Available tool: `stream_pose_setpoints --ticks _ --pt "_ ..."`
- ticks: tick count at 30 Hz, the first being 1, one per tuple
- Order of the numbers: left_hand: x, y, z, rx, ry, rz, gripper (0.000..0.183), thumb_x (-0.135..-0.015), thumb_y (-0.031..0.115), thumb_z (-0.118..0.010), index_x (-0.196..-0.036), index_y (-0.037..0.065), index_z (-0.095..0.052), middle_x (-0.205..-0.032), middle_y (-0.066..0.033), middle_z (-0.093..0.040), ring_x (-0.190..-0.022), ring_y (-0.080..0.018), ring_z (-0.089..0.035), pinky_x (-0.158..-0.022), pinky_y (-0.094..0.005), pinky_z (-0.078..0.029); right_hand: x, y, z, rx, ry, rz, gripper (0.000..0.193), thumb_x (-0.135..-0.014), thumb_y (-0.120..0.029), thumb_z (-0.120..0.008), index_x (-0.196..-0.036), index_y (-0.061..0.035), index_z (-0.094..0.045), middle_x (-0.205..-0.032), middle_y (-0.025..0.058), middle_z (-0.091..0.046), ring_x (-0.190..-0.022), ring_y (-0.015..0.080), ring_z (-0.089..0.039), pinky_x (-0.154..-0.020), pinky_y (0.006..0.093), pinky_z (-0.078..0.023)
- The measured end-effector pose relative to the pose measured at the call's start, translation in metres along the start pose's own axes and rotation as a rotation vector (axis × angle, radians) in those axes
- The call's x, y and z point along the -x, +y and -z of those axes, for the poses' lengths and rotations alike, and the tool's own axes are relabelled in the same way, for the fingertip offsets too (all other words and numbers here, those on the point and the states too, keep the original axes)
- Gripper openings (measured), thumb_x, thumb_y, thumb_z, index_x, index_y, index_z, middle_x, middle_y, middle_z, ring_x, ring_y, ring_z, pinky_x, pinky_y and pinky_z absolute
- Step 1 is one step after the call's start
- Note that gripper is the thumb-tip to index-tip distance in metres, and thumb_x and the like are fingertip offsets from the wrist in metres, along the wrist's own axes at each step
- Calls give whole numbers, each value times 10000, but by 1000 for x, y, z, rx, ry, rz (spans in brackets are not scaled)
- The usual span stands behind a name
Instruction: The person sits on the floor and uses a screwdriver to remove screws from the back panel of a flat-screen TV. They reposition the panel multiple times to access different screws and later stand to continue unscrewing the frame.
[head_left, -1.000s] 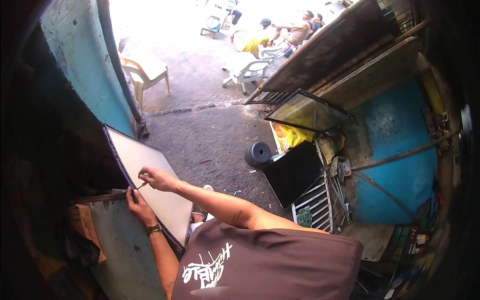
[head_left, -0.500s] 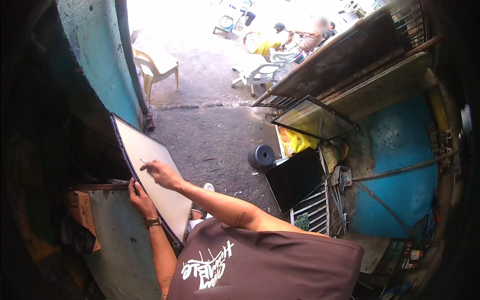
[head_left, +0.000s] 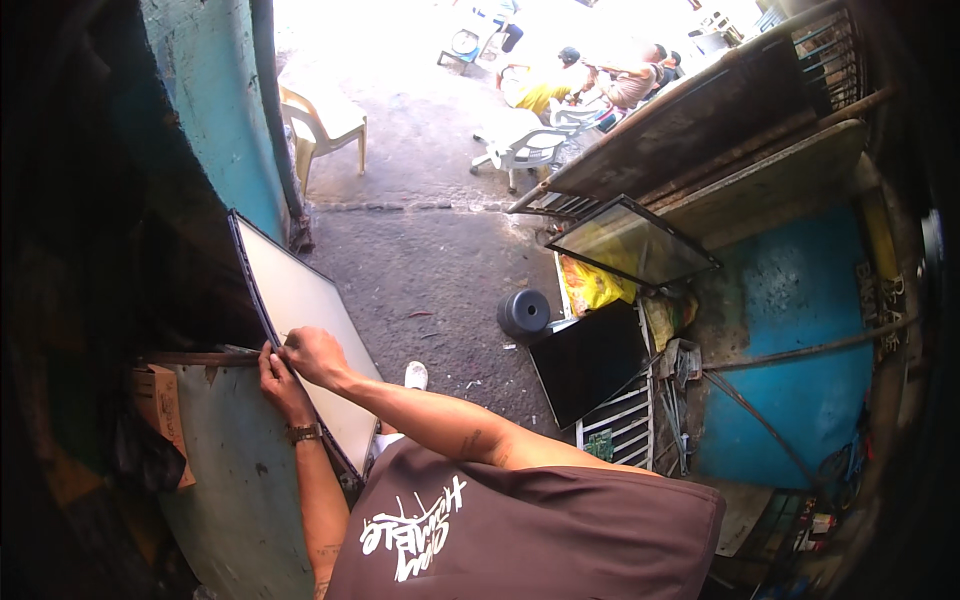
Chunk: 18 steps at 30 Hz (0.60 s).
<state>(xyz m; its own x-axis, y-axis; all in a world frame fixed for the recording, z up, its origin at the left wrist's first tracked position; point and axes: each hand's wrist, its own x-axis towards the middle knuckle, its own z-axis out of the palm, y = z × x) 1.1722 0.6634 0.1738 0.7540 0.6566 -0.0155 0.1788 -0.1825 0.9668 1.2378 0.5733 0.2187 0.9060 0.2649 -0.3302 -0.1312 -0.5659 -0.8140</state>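
A flat screen panel [head_left: 318, 296], pale-faced with a thin black frame, stands tilted in front of me on the left. Its left edge rests in my left hand [head_left: 284, 388], whose fingers curl round the black frame; a watch is on that wrist. My right hand [head_left: 314, 356] reaches across the panel's face, closed, with its fingertips at the same frame edge just above my left hand. A thin pale stick [head_left: 285, 337] shows only slightly at those fingers. The lower end of the panel is hidden behind my right forearm and shirt.
Beside my left arm are a greenish board [head_left: 225, 470] and a cardboard box [head_left: 163, 412]. To the right, a black screen [head_left: 592, 362] lies on a white slatted rack [head_left: 622, 437], near a glass-like framed pane [head_left: 634, 240] and a dark round weight [head_left: 523, 313]. Chairs and several people are beyond.
My right hand has moved down and left from above the panel's face to its frame edge, beside my left hand. My left hand keeps its hold on the frame.
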Motion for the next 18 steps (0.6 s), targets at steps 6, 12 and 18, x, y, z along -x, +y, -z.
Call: stream_pose_setpoints --ticks 6,12,18 --pt "2 5 0 -29 4 -31 308 -1076 103 -490 -1297 -34 -654 -1192 -174 -733 -1068 -274 -693 -967 -387 -530 -10 10 11 -435 -242 -275 349 -911 -236 -748 -1108 52 -742 -840 120 -710 -597 148 -625 -476 300 -488" --pt "3 10 -1 -16 -4 16 309 -1083 117 -493 -1298 -40 -648 -1206 -175 -727 -1063 -268 -688 -956 -382 -530 7 10 40 -582 -130 -200 306 -1063 -241 -562 -1322 -118 -671 -896 64 -695 -586 93 -601 -505 261 -497" --pt "4 5 -3 26 -2 37 328 -1078 159 -543 -1308 -58 -629 -1199 -177 -720 -1051 -252 -680 -925 -374 -543 97 -6 235 -677 103 234 340 -992 -174 -685 -1286 -9 -640 -917 50 -659 -668 110 -598 -564 254 -502"
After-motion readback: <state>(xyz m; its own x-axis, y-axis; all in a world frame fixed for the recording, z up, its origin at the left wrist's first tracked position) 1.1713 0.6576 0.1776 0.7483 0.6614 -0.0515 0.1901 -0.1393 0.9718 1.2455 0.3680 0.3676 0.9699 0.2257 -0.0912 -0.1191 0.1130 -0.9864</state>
